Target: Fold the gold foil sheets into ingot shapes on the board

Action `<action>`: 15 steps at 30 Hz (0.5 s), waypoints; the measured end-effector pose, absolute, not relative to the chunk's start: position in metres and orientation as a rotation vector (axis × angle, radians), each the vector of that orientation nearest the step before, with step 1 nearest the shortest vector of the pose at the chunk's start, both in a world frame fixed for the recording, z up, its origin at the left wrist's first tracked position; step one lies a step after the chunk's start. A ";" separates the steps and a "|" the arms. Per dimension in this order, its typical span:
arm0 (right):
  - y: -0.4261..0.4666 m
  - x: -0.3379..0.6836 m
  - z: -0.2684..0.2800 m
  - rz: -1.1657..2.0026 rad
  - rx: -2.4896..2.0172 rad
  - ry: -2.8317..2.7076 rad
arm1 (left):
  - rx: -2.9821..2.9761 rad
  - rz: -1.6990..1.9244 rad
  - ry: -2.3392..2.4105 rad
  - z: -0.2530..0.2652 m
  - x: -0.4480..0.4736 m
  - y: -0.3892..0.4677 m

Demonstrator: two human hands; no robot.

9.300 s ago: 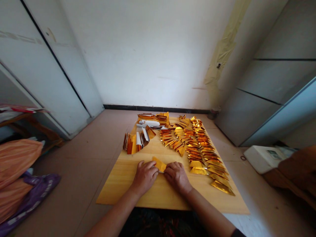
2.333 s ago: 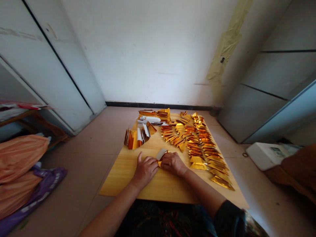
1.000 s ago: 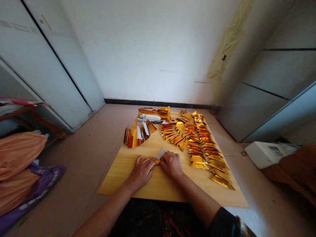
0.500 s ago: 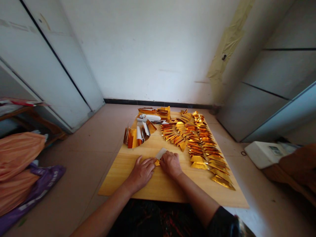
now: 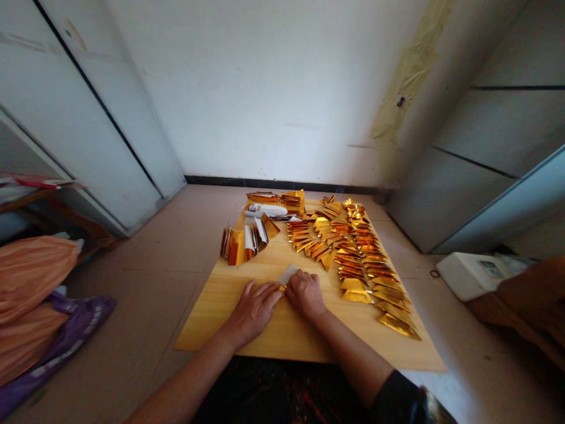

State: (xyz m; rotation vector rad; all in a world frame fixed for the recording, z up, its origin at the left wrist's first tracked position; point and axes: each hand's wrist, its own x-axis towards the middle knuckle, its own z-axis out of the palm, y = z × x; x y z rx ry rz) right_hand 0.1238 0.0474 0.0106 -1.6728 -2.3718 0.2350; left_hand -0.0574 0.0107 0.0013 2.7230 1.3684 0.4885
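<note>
A small sheet of foil paper [image 5: 289, 274], gold on one side and pale on the other, lies on the wooden board [image 5: 207, 318] between my hands. Curled fingers of my right hand [image 5: 305, 293] grip its right part and cover much of it. Stretched fairly flat, the fingers of my left hand [image 5: 255, 309] touch the gold lower edge with their tips, the thumb held apart. Folded gold paper ingots [image 5: 356, 290] stand in overlapping rows to the right. Left of centre is a fanned stack of gold and white foil sheets [image 5: 238, 246].
More foil sheets [image 5: 293, 203] and a white bundle [image 5: 267, 211] lie at the board's far end. Behind is a white wall [image 5: 265, 94]. Orange and purple bags [image 5: 79, 318] rest on the floor at left; a white box [image 5: 470, 277] sits at right.
My left fingertips have slid slightly right along the foil paper, and less of its gold edge shows. My right hand has hardly moved.
</note>
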 end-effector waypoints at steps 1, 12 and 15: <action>0.047 0.124 0.009 0.235 -1.673 -2.368 | 2.736 0.488 1.366 0.001 -0.057 0.011; 0.051 0.137 0.004 0.471 -1.499 -2.210 | 2.752 0.520 1.429 0.003 -0.053 0.008; 0.052 0.139 0.006 0.529 -1.464 -2.191 | 2.729 0.512 1.435 0.006 -0.051 0.008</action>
